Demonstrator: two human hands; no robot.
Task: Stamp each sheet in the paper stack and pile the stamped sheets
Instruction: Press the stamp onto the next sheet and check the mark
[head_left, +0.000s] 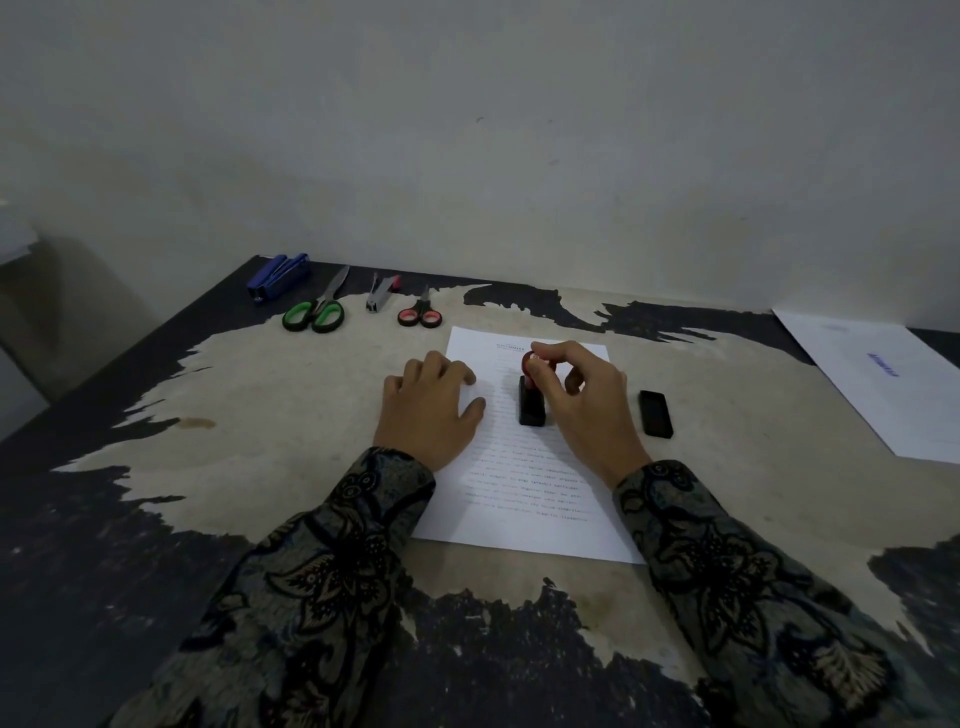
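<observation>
1. A worn table (260, 395) stood against a pale wall (519, 130). Its dark top was peeled away to a pale patch in the middle.
2. A blue stapler (279, 275) lay near the far left corner.
3. Just right of it, along the far edge, lay scissors with green handles (315, 313).
4. Next came a small grey stapler (381, 292) with a bit of pink on it.
5. Then came small scissors with red handles (420, 314).
6. The left hand (428, 410) lay flat on the left side of the sheet (524, 499). Its fingers were spread and held nothing.
7. The sheet lay in the middle of the table, near the front edge. It had lines of print on it.
8. The stamp (532, 400) stood upright on the top half of the sheet. It had a black base and a red knob.
9. The right hand (582, 400) gripped the red knob from above, with its fingers curled round it.
10. A small black block (655, 413) lay on the table, just right of the sheet.
11. More white paper (883, 384) lay at the right edge, well apart from the sheet. It had a blue mark on top.
12. Both arms wore dark sleeves (322, 571) with a flower pattern.
</observation>
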